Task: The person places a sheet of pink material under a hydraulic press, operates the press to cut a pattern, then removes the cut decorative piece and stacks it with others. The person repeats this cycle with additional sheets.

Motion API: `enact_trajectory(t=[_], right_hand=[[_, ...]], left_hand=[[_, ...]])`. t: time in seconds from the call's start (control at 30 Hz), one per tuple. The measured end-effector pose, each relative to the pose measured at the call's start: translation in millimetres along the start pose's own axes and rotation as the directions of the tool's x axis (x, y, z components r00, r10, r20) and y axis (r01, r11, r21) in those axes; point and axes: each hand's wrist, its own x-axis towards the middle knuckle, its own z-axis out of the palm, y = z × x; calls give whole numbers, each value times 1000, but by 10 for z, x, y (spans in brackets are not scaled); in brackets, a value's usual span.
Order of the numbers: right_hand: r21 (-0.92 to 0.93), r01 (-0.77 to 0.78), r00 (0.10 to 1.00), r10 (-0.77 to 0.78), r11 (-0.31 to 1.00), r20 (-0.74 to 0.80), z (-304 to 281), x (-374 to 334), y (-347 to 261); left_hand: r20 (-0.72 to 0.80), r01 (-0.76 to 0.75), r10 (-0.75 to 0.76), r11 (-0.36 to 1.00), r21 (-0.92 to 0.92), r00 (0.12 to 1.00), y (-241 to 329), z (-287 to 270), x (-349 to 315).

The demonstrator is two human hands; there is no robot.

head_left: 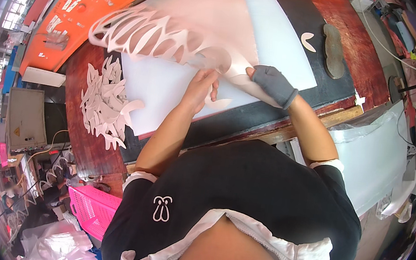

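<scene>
A pale pink sheet (pixel 196 10) stretches over the work surface, its near part a lifted web of leaf-shaped cut-outs. My right hand (pixel 273 84), in a grey fingerless glove, grips the near right edge of this sheet between thumb and fingers. Bare and loosely bent, my left hand (pixel 201 92) has its fingers apart at the sheet's near edge. Just right of those fingers is a curved cut piece (pixel 220 102) over the white board (pixel 158 91); whether they touch it is unclear. To the left lies a heap of similar pale crescent pieces (pixel 106 100).
One more crescent piece (pixel 308 42) and a dark wavy-edged block (pixel 334 52) lie at the far right. An orange machine panel (pixel 72 17) rises at the far left. A pink plastic basket (pixel 92 211) stands low on the left; clear plastic sheeting (pixel 369 158) is on the right.
</scene>
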Motion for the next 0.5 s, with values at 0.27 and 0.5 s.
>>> enact_trajectory(t=[0.27, 0.5], right_hand=[[264, -67, 997, 59, 962, 40, 423, -14, 108], [606, 50, 998, -57, 794, -7, 361, 29, -86]], left_hand=[[-16, -185, 187, 980, 67, 982, -183, 264, -523], [-20, -262, 263, 965, 28, 965, -242, 369, -545]])
